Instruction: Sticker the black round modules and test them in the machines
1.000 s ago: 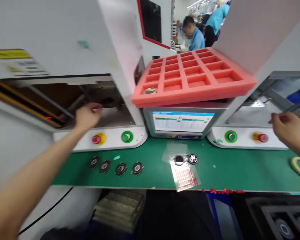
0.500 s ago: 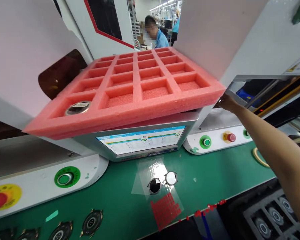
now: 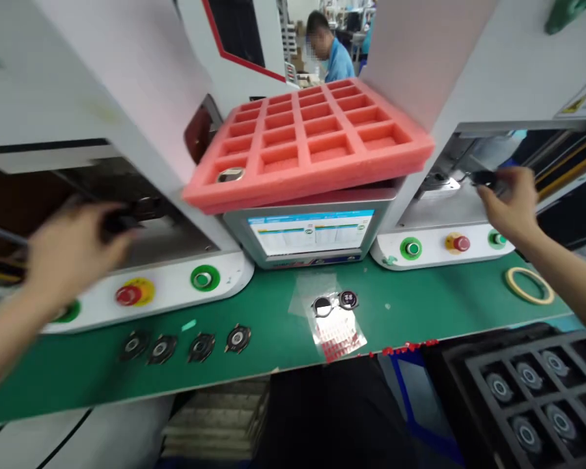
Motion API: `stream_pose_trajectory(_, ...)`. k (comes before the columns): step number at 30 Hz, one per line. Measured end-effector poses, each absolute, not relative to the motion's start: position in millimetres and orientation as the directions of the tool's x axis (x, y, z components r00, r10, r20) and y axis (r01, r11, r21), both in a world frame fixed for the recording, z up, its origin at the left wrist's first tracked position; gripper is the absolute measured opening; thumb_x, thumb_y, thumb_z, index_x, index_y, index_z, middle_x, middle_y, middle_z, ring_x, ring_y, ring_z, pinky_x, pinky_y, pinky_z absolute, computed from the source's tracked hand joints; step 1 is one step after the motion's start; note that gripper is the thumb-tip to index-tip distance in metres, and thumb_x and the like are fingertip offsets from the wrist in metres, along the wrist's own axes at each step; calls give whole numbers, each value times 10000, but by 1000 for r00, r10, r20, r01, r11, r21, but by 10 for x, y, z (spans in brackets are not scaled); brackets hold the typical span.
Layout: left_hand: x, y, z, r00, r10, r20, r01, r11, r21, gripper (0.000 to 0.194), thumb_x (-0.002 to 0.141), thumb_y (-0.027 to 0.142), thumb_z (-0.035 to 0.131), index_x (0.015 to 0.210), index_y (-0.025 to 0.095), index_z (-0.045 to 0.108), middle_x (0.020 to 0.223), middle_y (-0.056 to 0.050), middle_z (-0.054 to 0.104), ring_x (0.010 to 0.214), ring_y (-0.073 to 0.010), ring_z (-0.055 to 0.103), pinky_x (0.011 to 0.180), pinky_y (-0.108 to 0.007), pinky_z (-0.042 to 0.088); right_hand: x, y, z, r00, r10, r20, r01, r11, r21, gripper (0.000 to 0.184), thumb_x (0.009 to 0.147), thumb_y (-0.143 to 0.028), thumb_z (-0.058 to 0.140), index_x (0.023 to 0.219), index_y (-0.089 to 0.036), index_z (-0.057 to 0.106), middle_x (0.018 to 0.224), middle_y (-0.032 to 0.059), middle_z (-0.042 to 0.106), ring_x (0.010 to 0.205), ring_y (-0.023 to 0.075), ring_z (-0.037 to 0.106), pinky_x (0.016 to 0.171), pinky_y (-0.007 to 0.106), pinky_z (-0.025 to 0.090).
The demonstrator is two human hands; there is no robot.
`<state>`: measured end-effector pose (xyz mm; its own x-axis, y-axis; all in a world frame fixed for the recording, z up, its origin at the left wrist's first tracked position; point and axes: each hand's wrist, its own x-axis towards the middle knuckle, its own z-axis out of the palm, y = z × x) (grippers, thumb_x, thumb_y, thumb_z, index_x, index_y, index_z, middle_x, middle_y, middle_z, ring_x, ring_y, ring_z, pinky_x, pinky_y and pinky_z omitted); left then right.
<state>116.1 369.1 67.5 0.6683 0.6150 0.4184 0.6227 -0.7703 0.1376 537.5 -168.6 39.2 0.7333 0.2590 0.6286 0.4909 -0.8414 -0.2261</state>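
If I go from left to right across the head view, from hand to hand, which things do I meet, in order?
Left hand (blurred) → green button → rightmost black part → round watch → second round watch → another green button → red button → dark piece in the fingers → right hand.

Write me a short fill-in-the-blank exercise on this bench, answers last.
1. On the green bench, ____ dark round parts lie in a row.
2. The number of pieces in the pink foam tray is ____.
3. The dark piece held nearer the pale ring is in the person's ____ hand.
Missing words: four; one; right
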Motion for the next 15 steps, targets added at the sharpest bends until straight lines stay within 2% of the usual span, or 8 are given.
stream_pose_trajectory(1, 1055, 3395, 512, 745, 530, 406, 514, -843, 159, 482, 877, 512, 485, 1211, 172, 555, 1193, -35, 631, 1153, -275, 587, 994, -490, 448, 5084, -1798, 286, 723, 236, 650, 514, -811, -277, 490, 920, -445, 546, 1217, -64, 462, 1214, 265, 562, 1140, 269, 581, 928, 419, 456)
stream_pose_trajectory(2, 987, 3071, 326, 826, 444, 347, 391, -895, 214, 421, 889, 446, 503, 1195, 160, 548, 1192, -69, 641, 1119, -266, 610, 984, -457, 474, 4786, -1878, 154, 691, 246, 679, 617, -691, -377, 478, 891, -450, 578, 1191, -96, 465, 1223, 277, 548, 1161, 307, 556, 978, 481, 421)
stream_pose_trajectory(3, 957, 2740, 128, 876, 384, 292, 324, -917, 231, 374, 882, 414, 537, 1176, 184, 548, 1160, -61, 664, 1065, -239, 640, 947, -399, 508, 4491, -1919, 2, 689, 301, 659, 661, -633, -402, 457, 884, -483, 560, 1165, -135, 464, 1214, 260, 554, 1164, 323, 551, 993, 515, 411)
stream_pose_trajectory(4, 962, 2421, -68, 929, 303, 213, 249, -937, 246, 334, 879, 375, 572, 1170, 211, 553, 1134, -46, 682, 1039, -222, 652, 920, -356, 523, 4214, -1918, -162, 687, 371, 625, 694, -589, -413, 407, 881, -496, 545, 1115, -168, 487, 1168, 228, 587, 1118, 320, 579, 973, 516, 434)
stream_pose_trajectory(6, 1042, 1887, -401, 988, 139, 64, 116, -953, 281, 283, 894, 266, 578, 1169, 208, 547, 1169, -72, 680, 1083, -235, 640, 938, -363, 513, 3763, -1811, -487, 654, 558, 512, 757, -493, -429, 312, 856, -460, 574, 1039, -212, 528, 1109, 166, 644, 1047, 298, 629, 934, 478, 492)
stream_pose_trajectory(9, 1191, 1476, -663, 994, 101, 47, 84, -956, 280, 224, 900, 227, 571, 1121, 193, 557, 1144, -104, 686, 1069, -264, 642, 910, -391, 515, 3437, -1571, -844, 575, 726, 377, 800, -403, -445, 246, 824, -371, 591, 1015, -220, 557, 1057, 123, 681, 1017, 287, 654, 931, 463, 522)
stream_pose_trajectory(12, 1255, 1443, -684, 992, 114, 46, 97, -957, 272, 225, 904, 223, 558, 1126, 184, 551, 1117, -122, 684, 1048, -281, 643, 877, -409, 520, 3421, -1473, -956, 547, 783, 297, 800, -384, -461, 252, 815, -314, 573, 1040, -201, 559, 1030, 124, 689, 991, 290, 663, 911, 468, 537)
stream_pose_trajectory(15, 1304, 1483, -625, 991, 127, 53, 107, -955, 278, 339, 872, 255, 613, 1193, 183, 535, 1210, -124, 651, 1138, -287, 606, 949, -416, 503, 3461, -1448, -894, 545, 801, 248, 791, -393, -469, 282, 806, -290, 568, 1067, -185, 555, 1075, 148, 675, 1033, 310, 647, 931, 488, 523)
